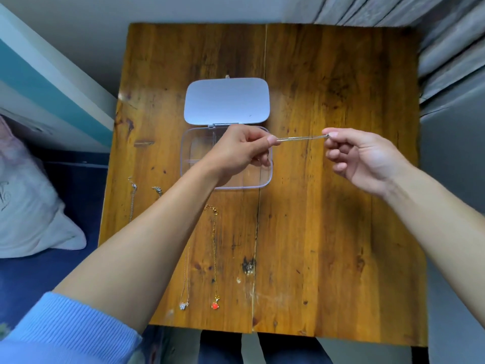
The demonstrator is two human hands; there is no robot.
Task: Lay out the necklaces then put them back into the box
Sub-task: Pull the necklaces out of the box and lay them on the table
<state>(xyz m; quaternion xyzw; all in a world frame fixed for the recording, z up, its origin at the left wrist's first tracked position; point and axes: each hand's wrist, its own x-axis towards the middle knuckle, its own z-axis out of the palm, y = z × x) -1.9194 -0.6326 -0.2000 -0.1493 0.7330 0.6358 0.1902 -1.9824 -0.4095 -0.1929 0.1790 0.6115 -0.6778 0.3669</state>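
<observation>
A thin gold necklace chain (301, 138) is stretched taut between my two hands above the table. My left hand (242, 151) pinches its left end over the clear compartment box (265, 177), whose white lid (227, 101) lies open behind it. My right hand (367, 160) pinches the right end. On the wooden table (328, 232) lie laid-out necklaces: a gold one with a red pendant (215, 306), a silver one with a clear pendant (183, 305), and silver chains (132, 198) at the left, partly hidden by my left forearm.
A grey pillow (29, 211) rests on a blue surface left of the table. Grey curtains (451, 61) hang at the right. A wall runs along the table's far edge.
</observation>
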